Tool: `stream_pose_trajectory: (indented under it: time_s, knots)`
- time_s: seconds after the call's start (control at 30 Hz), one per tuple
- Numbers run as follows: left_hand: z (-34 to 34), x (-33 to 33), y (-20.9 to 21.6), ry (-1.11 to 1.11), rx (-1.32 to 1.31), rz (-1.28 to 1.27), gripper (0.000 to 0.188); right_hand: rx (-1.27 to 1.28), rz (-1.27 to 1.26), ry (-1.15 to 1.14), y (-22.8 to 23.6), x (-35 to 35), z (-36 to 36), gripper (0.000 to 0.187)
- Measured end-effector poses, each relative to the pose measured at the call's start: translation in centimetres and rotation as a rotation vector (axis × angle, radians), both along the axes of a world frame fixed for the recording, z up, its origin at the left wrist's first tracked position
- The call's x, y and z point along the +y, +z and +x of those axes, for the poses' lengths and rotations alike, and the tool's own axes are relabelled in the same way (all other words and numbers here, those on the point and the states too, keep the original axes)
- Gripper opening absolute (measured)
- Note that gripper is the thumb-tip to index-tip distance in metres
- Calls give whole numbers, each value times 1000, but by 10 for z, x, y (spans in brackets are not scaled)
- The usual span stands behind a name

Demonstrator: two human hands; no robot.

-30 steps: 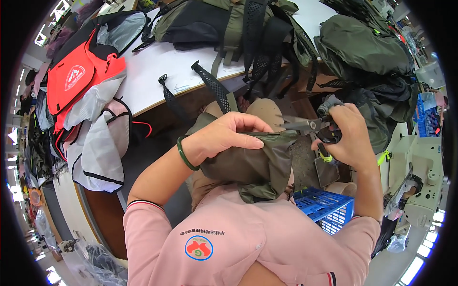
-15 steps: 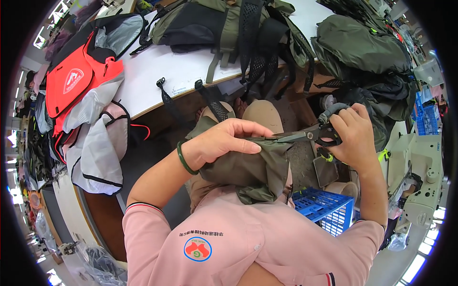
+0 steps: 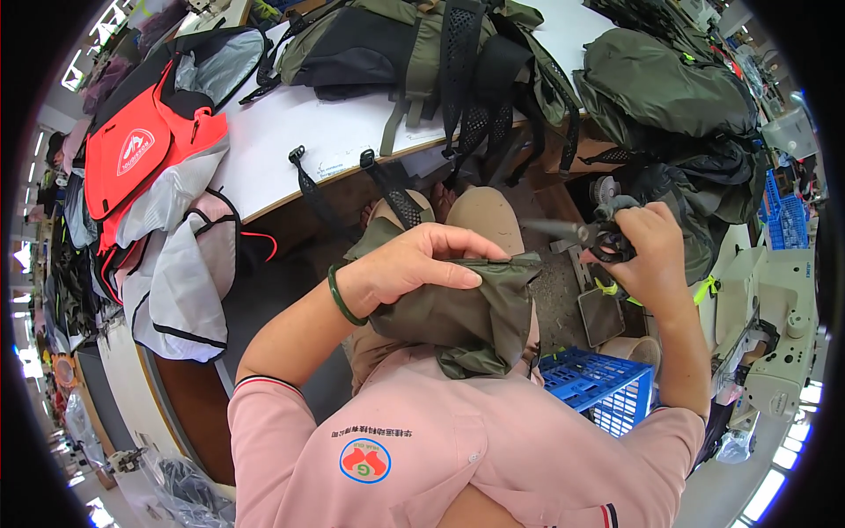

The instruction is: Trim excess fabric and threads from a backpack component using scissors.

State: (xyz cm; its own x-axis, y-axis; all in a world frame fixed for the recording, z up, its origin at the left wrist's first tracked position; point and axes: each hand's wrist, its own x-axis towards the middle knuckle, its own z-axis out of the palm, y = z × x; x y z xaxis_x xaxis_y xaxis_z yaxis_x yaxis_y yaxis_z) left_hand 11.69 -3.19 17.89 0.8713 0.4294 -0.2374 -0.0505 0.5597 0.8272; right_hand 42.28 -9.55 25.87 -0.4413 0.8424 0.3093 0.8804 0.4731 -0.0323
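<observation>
Over my lap hangs a piece of olive-green fabric point(image 3: 449, 317), its upper edge pinched between the thumb and fingers of my left hand point(image 3: 422, 261). A green bangle point(image 3: 341, 297) circles that wrist. To the right, my right hand point(image 3: 653, 246) grips a pair of scissors point(image 3: 607, 242) by the black handles. The blades point left and are blurred by motion. They are apart from the fabric, a little above and right of its edge. Some grey material wraps the upper handle.
Olive backpacks point(image 3: 422, 53) with dangling black straps lie on the white table point(image 3: 264, 158). A red and grey bag point(image 3: 158, 167) hangs over its left side. At right stand another olive bag point(image 3: 664, 84) and a sewing machine point(image 3: 779, 343). A blue crate point(image 3: 598, 378) sits low beside me.
The scissors have drawn away from the fabric's edge, moving up and right with my right hand. My left hand keeps its pinch in nearly the same place.
</observation>
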Motion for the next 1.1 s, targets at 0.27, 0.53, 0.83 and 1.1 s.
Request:
stream_pose_trajectory:
  time_s: [0.27, 0.53, 0.83, 1.1]
  knots:
    - [16, -3, 2, 23, -30, 391, 21, 799, -823, 32, -17, 13, -55, 24]
    - [-19, 3, -13, 259, 95, 1029, 16, 868, -764, -4, -25, 11, -49, 19]
    - [-13, -6, 1, 118, 79, 359, 14, 935, -830, -108, -39, 10, -54, 28]
    - [-15, -11, -6, 198, 73, 344, 12, 28, -242, 148, -7, 19, -36, 54]
